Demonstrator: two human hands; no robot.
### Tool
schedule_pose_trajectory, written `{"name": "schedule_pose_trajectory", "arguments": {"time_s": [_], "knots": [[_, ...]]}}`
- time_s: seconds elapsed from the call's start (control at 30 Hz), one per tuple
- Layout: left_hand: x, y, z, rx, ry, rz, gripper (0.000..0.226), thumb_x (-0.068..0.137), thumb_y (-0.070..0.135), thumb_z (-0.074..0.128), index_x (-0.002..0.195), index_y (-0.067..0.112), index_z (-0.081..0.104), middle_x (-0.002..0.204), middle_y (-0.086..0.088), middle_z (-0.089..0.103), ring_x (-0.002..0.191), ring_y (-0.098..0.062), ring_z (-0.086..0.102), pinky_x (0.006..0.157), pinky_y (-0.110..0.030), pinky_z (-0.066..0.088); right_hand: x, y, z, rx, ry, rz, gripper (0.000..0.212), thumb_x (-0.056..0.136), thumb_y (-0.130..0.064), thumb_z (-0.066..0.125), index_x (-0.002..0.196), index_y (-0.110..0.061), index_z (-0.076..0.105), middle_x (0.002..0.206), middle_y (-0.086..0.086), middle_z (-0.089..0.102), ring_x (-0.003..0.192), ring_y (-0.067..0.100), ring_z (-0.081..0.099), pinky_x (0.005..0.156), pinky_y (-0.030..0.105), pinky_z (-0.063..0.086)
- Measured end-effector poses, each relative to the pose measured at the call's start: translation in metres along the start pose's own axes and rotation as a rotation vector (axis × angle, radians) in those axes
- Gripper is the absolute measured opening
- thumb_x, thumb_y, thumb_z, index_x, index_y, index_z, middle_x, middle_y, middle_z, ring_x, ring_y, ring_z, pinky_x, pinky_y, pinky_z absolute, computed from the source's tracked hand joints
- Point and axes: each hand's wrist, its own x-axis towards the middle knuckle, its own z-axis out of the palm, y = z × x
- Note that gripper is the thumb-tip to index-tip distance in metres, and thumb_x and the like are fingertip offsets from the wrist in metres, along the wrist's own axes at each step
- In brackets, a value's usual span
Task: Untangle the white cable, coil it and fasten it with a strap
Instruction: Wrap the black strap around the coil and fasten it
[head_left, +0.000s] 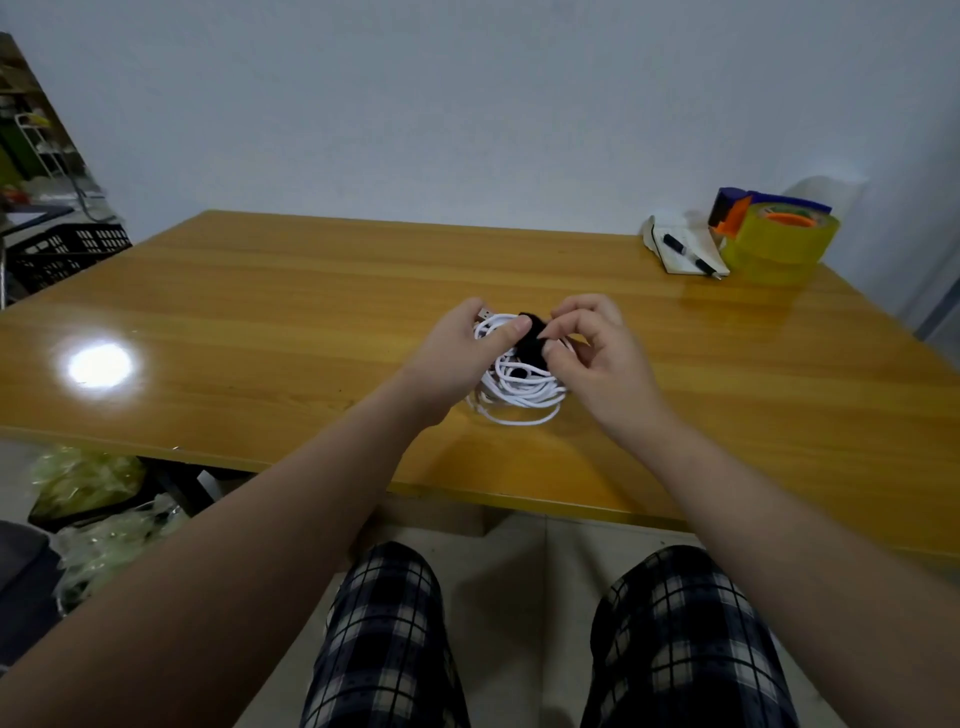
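Observation:
The white cable (521, 391) lies in a loose bundle of loops on the wooden table (260, 312), near its middle. A black strap (532, 339) sits over the far side of the bundle. My left hand (470, 345) grips the cable's far left part, thumb pressed against the strap; a metal plug end sticks out above its fingers. My right hand (592, 345) pinches the strap's right end between thumb and fingertips. Both hands hide part of the bundle.
At the far right corner stand a yellow tape roll in a dispenser (774, 236) and a notepad with a black pen (688, 252). A lamp glare (98, 366) shines on the table's left. A black crate (67, 252) and plastic bags (88, 483) lie left of the table.

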Motion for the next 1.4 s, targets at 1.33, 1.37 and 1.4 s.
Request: {"name": "schedule_pose_trajectory", "arguments": {"time_s": [1.33, 1.37, 1.4], "knots": [[-0.001, 0.008, -0.009, -0.052, -0.177, -0.222, 0.024, 0.091, 0.028, 0.061, 0.090, 0.004, 0.057, 0.072, -0.006, 0.064, 0.064, -0.018, 0.061, 0.062, -0.030, 0.047, 0.034, -0.025, -0.029, -0.704, -0.600, -0.512, 0.024, 0.083, -0.008, 0.065, 0.101, -0.022, 0.072, 0.101, 0.002, 0.056, 0.086, 0.016, 0.054, 0.064, 0.036, 0.049], [-0.001, 0.007, -0.009, -0.037, -0.179, -0.221, 0.025, 0.091, 0.027, 0.061, 0.093, 0.003, 0.057, 0.077, -0.010, 0.064, 0.070, -0.022, 0.062, 0.067, -0.034, 0.047, 0.034, -0.025, -0.030, -0.713, -0.619, -0.519, 0.024, 0.083, -0.008, 0.065, 0.103, -0.021, 0.071, 0.102, 0.003, 0.057, 0.087, 0.017, 0.056, 0.065, 0.038, 0.050], [-0.002, 0.006, -0.009, -0.026, -0.190, -0.217, 0.023, 0.090, 0.025, 0.062, 0.093, 0.003, 0.057, 0.080, -0.013, 0.063, 0.073, -0.024, 0.062, 0.070, -0.037, 0.046, 0.033, -0.024, -0.030, -0.722, -0.629, -0.520, 0.023, 0.084, -0.009, 0.064, 0.103, -0.020, 0.070, 0.103, 0.004, 0.058, 0.089, 0.019, 0.057, 0.067, 0.040, 0.050]]}}
